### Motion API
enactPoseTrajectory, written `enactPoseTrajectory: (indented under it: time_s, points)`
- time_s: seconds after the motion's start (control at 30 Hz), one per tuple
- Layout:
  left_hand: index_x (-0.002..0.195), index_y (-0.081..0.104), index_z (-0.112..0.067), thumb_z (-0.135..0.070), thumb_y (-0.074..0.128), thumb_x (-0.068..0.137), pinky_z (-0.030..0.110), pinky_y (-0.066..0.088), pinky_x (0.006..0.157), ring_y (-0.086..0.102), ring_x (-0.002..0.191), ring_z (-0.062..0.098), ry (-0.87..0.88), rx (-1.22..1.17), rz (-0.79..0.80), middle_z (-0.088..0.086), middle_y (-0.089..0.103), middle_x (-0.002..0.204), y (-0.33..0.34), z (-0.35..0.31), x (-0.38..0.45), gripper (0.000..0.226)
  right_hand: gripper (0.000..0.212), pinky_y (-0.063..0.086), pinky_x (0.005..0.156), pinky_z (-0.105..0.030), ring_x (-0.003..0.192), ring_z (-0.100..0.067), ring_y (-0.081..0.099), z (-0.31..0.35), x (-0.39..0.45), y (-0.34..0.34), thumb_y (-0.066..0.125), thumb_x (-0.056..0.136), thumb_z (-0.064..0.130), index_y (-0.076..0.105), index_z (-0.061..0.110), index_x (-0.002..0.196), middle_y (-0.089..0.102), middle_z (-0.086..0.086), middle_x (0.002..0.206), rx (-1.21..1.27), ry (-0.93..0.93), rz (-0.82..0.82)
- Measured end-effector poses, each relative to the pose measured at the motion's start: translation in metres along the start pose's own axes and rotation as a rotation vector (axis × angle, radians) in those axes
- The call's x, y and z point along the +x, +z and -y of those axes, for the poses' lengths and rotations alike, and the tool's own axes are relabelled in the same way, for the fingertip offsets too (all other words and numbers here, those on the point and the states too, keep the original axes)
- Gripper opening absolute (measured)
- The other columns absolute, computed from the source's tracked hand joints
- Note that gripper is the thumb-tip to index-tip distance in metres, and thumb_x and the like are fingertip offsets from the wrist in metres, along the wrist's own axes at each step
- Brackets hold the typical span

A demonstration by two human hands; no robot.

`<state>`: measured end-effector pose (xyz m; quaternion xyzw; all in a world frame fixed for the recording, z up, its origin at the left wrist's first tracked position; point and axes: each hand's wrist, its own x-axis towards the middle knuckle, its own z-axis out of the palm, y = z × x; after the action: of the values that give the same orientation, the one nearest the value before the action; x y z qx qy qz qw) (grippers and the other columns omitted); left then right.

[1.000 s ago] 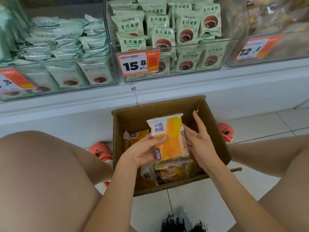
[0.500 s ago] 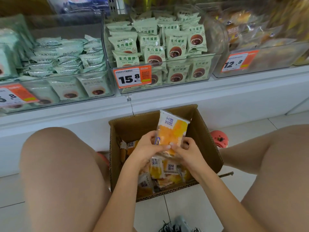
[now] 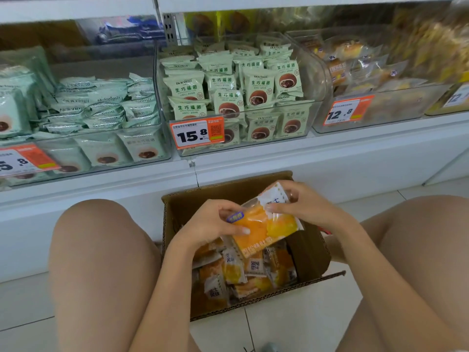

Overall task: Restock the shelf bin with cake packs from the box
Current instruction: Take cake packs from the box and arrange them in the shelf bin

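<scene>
Two hands held one orange cake pack between them above the open cardboard box. We saw the left hand with its fingers curled over the pack's lower left corner, thumb across the front just below a small blue label, while the right hand pinched the white upper end of the wrapper, its fingers closed on the crinkled edge. The pack sat tilted, its white end up and to the right (the printed characters there were partly hidden by the right hand).

Below it, the box stood on the tiled floor between the person's bare knees and held a loose heap of more packs in the same orange and white wrappers. Beyond the box ran a white shelf carrying clear bins. The middle bin was full of pale green packs and bore an orange price tag reading 15.8. The bin to the right held yellowish packs, blurred, behind a tag reading 12.8.
</scene>
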<state>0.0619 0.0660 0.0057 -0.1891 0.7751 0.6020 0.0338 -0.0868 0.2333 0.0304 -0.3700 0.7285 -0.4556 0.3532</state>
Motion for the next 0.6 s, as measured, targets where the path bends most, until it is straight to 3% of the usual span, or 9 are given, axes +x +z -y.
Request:
enactPoseTrajectory:
  time_s: [0.1, 0.2, 0.27, 0.37, 0.47, 0.53, 0.6]
  points:
    - [0.085, 0.067, -0.01, -0.022, 0.073, 0.076, 0.019, 0.054, 0.07, 0.07, 0.083, 0.012, 0.011, -0.201, -0.065, -0.002, 0.075, 0.085, -0.009, -0.011, -0.004, 0.017, 0.018, 0.057, 0.076, -0.032, 0.087, -0.015, 0.07, 0.008, -0.006, -0.013, 0.066, 0.085, 0.014, 0.061, 0.015, 0.103, 0.072, 0.0, 0.096, 0.146, 0.073, -0.041]
    - [0.081, 0.068, -0.01, -0.041, 0.055, 0.081, 0.027, 0.053, 0.08, 0.07, 0.086, 0.017, 0.007, -0.329, -0.113, 0.007, 0.074, 0.089, -0.013, -0.023, -0.006, 0.034, 0.028, 0.056, 0.078, -0.043, 0.091, -0.024, 0.07, 0.018, -0.008, -0.022, 0.066, 0.083, 0.021, 0.056, 0.01, 0.106, 0.072, -0.005, 0.099, 0.204, 0.098, -0.044]
    - [0.09, 0.07, -0.014, -0.042, 0.048, 0.088, 0.023, 0.054, 0.074, 0.07, 0.081, 0.017, 0.007, -0.323, -0.2, 0.013, 0.072, 0.089, -0.016, -0.037, -0.004, 0.035, 0.035, 0.053, 0.08, -0.047, 0.09, -0.025, 0.07, 0.029, -0.007, -0.023, 0.068, 0.078, 0.025, 0.053, 0.009, 0.106, 0.071, -0.005, 0.095, 0.227, 0.101, -0.038]
    - [0.108, 0.068, -0.013, -0.034, 0.039, 0.098, 0.021, 0.049, 0.057, 0.064, 0.063, 0.016, 0.084, -0.301, -0.269, 0.008, 0.071, 0.073, -0.026, -0.07, -0.002, 0.037, 0.036, 0.055, 0.084, -0.045, 0.096, -0.022, 0.069, 0.052, -0.002, -0.029, 0.068, 0.08, 0.021, 0.058, 0.021, 0.115, 0.071, -0.003, 0.104, 0.24, 0.109, -0.069]
    - [0.119, 0.065, -0.018, -0.031, 0.035, 0.101, 0.032, 0.057, 0.071, 0.07, 0.082, 0.029, 0.205, -0.313, -0.253, 0.015, 0.073, 0.088, -0.047, -0.116, 0.004, 0.037, 0.032, 0.057, 0.08, -0.039, 0.093, -0.019, 0.07, 0.091, 0.004, -0.053, 0.067, 0.082, 0.016, 0.062, 0.022, 0.113, 0.073, -0.003, 0.1, 0.195, 0.065, -0.072]
    - [0.118, 0.065, -0.018, -0.03, 0.035, 0.1, 0.021, 0.052, 0.056, 0.067, 0.063, 0.021, 0.314, -0.228, -0.28, 0.015, 0.069, 0.072, -0.063, -0.154, 0.012, 0.037, 0.033, 0.057, 0.076, -0.034, 0.09, -0.016, 0.07, 0.13, 0.005, -0.081, 0.071, 0.078, 0.021, 0.063, 0.023, 0.109, 0.074, 0.0, 0.095, 0.091, 0.0, -0.097]
    - [0.109, 0.069, -0.007, -0.03, 0.036, 0.1, 0.013, 0.035, 0.045, 0.045, 0.041, 0.008, 0.452, -0.077, -0.379, 0.002, 0.055, 0.052, -0.077, -0.2, 0.022, 0.041, 0.026, 0.052, 0.068, -0.033, 0.078, -0.018, 0.068, 0.174, 0.005, -0.115, 0.074, 0.077, 0.025, 0.066, 0.022, 0.101, 0.074, 0.0, 0.085, -0.053, -0.09, -0.141]
